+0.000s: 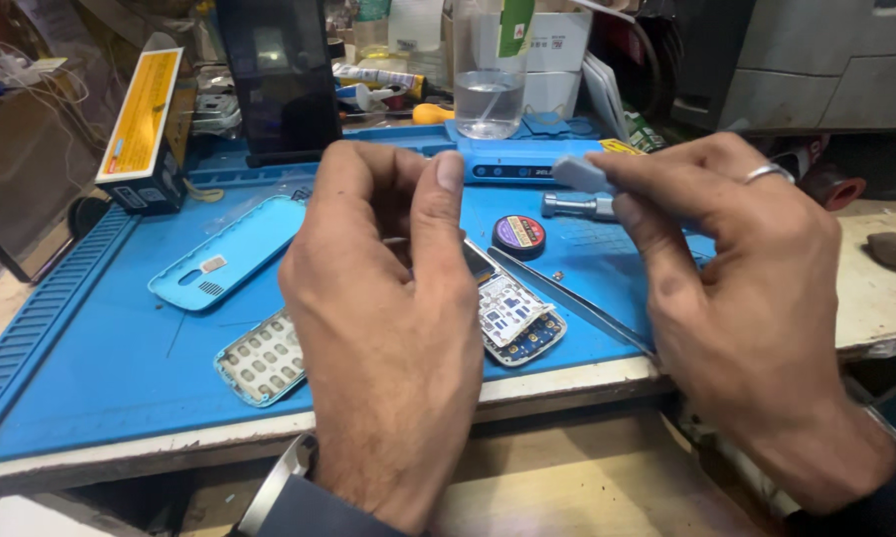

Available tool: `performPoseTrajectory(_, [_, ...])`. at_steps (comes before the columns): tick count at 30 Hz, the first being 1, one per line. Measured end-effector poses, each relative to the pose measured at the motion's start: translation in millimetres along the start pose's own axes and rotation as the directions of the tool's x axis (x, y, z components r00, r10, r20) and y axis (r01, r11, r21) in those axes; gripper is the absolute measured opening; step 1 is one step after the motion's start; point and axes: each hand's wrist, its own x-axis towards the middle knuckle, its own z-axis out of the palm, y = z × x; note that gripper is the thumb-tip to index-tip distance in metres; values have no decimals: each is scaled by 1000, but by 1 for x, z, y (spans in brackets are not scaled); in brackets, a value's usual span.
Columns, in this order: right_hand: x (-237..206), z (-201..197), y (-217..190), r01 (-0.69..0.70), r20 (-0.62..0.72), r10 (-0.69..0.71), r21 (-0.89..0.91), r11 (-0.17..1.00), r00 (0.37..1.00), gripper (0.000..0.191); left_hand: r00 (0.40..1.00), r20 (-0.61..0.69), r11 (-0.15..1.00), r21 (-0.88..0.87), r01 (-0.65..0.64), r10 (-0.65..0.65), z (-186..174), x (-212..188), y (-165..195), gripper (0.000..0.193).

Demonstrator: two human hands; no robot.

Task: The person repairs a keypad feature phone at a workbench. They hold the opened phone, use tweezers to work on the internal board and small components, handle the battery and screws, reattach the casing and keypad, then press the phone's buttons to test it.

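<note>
My left hand (388, 318) is seen from its back over the blue work mat (100, 368), with the fingers curled and the thumb up. It grips the upper end of a phone circuit board (515, 320), whose lower end rests on the mat. My right hand (746, 298), with a ring on one finger, pinches a small grey piece (579, 174) between thumb and fingertips, above and to the right of the board. Long metal tweezers (577, 298) run slantwise from the board under my right hand; whether that hand holds them is hidden.
A light blue phone back cover (229, 254) and a keypad frame (262, 360) lie left of my hand. A round tin (519, 236), a metal tool (577, 206), a glass of clear liquid (488, 99), a dark screen (284, 80) and a yellow box (145, 119) stand behind.
</note>
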Motion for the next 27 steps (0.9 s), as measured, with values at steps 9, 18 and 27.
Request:
performPoseTrajectory(9, [1, 4, 10, -204, 116, 216, -109, 973, 969, 29, 997, 19, 996, 43, -73, 72, -1, -1, -3, 13])
performPoseTrajectory(18, [-9, -11, 0, -205, 154, 202, 2, 979, 967, 20, 994, -32, 994, 25, -106, 107, -3, -2, -4, 15])
performPoseTrajectory(27, [-26, -23, -9, -176, 327, 103, 202, 964, 940, 19, 984, -21, 984, 16, -179, 179, -2, -2, -6, 17])
